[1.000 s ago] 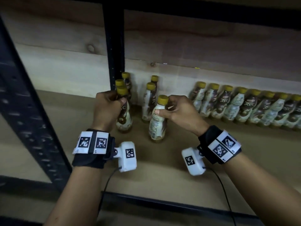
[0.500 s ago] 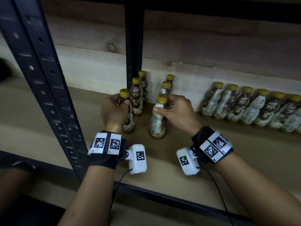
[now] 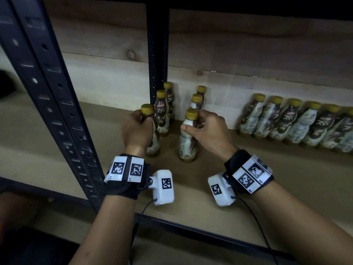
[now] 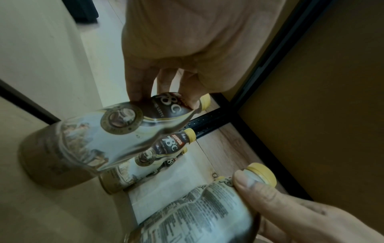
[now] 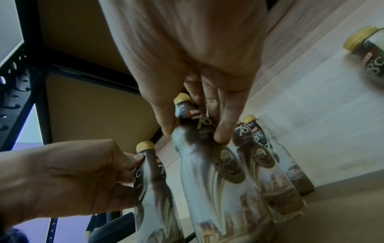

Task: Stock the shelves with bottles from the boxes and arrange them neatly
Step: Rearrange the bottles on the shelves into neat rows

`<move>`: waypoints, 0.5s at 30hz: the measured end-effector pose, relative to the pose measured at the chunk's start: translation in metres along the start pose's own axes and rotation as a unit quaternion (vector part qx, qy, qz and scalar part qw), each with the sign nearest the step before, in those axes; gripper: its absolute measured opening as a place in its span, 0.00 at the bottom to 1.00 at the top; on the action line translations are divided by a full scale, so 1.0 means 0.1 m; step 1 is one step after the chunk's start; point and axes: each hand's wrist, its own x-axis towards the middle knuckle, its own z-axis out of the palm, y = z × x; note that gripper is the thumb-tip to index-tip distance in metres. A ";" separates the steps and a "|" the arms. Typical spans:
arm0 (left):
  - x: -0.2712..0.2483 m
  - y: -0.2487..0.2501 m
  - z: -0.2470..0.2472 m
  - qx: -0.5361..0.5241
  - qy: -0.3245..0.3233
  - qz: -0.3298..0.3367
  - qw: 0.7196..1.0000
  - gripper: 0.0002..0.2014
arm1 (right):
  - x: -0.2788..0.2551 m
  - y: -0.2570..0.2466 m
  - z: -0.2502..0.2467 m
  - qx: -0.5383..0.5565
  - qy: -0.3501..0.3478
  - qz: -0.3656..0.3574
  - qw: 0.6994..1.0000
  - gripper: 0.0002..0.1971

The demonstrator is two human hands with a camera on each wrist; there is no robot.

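Fingers [image 4: 137, 85] of the left hand [image 3: 136, 129] curl round the neck of a yellow-capped coffee bottle [image 3: 150, 131], while the right hand [image 3: 208, 131] grips a second bottle [image 3: 188, 136] the same way. Both bottles stand upright on the shelf [image 3: 267, 169], each heading a short file of matching bottles beside the black upright post [image 3: 157, 54]. A tidy row of bottles [image 3: 298, 123] lines the back wall to the right.

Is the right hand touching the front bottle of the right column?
Touching. The right wrist view shows the right hand with fingers and thumb pinching the front bottle below its cap.
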 end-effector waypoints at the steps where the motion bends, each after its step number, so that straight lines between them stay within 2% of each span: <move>1: 0.00 0.00 0.00 0.002 0.000 0.002 1.000 0.10 | 0.00 0.00 0.00 -0.001 0.001 -0.002 1.000 0.14; 15: -0.01 0.04 -0.02 -0.001 -0.015 -0.004 1.000 0.10 | -0.02 0.00 -0.03 -0.033 -0.011 -0.025 0.999 0.16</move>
